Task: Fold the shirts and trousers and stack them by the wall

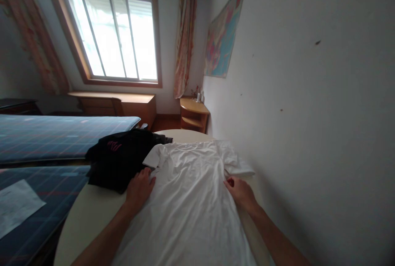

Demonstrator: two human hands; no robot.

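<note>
A white T-shirt point(191, 200) lies spread on a round cream table point(83, 220), its neckline at the far side and wrinkles running down its front. At its left edge, just below the sleeve, my left hand point(140, 187) rests with the thumb apart from the fingers. My right hand point(239, 190) pinches the opposite edge below the right sleeve, fingers curled in. Beyond my left hand is a heap of black clothing point(114, 163) with a small pink print, touching the left sleeve. The shirt's lower end runs out of view.
A white wall point(324, 155) stands close on the right. To the left are plaid-covered beds point(61, 134), with a sheet of paper point(18, 204) on the nearer one. A desk point(135, 98) under the window and a corner shelf point(194, 107) stand at the back.
</note>
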